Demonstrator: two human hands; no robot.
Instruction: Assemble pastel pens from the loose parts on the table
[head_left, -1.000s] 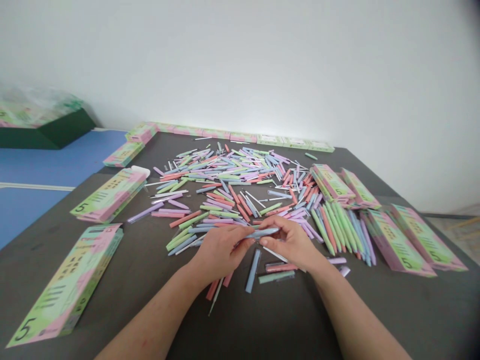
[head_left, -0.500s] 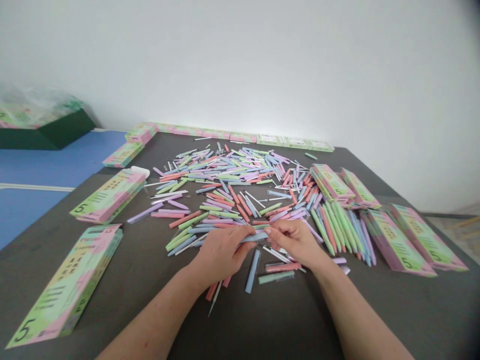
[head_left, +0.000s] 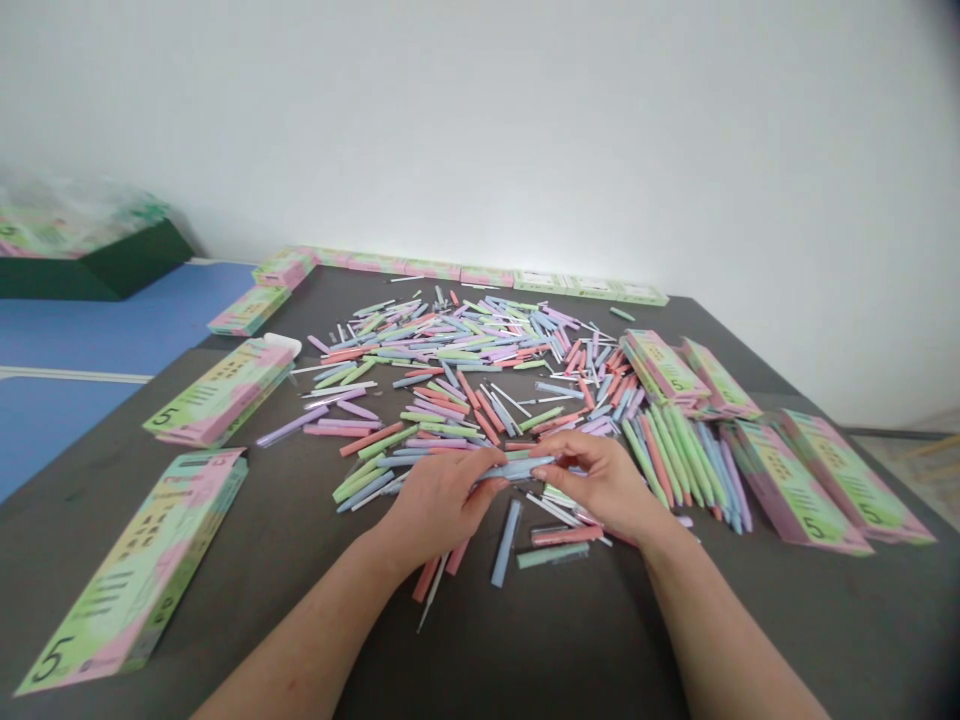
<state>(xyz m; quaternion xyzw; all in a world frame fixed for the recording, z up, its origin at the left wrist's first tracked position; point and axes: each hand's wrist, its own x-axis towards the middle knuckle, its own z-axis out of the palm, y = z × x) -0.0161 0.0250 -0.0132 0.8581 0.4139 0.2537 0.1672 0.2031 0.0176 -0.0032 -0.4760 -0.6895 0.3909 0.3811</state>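
A light blue pen [head_left: 517,468] lies level between my two hands just above the table. My left hand [head_left: 442,498] pinches its left end between thumb and fingers. At its right end, the thumb and fingers of my right hand [head_left: 606,482] are closed on it too. Below the hands lie a blue piece in a clear sleeve [head_left: 505,543], a red one [head_left: 566,536] and a pale green one [head_left: 553,556]. Red pens [head_left: 427,578] and a thin white refill [head_left: 433,598] stick out below my left wrist.
Loose pastel pens and white refills [head_left: 457,350] are heaped mid-table. A row of green, red, blue and purple pens [head_left: 686,462] lies to the right. Printed cartons stand right [head_left: 795,485], left [head_left: 135,570] and along the back [head_left: 435,268]. A dark green bin [head_left: 97,272] sits far left.
My right hand has shifted slightly right and its fingers have lifted a little, so more of the blue pen shows. My left hand stays nearly in place, still gripping it.
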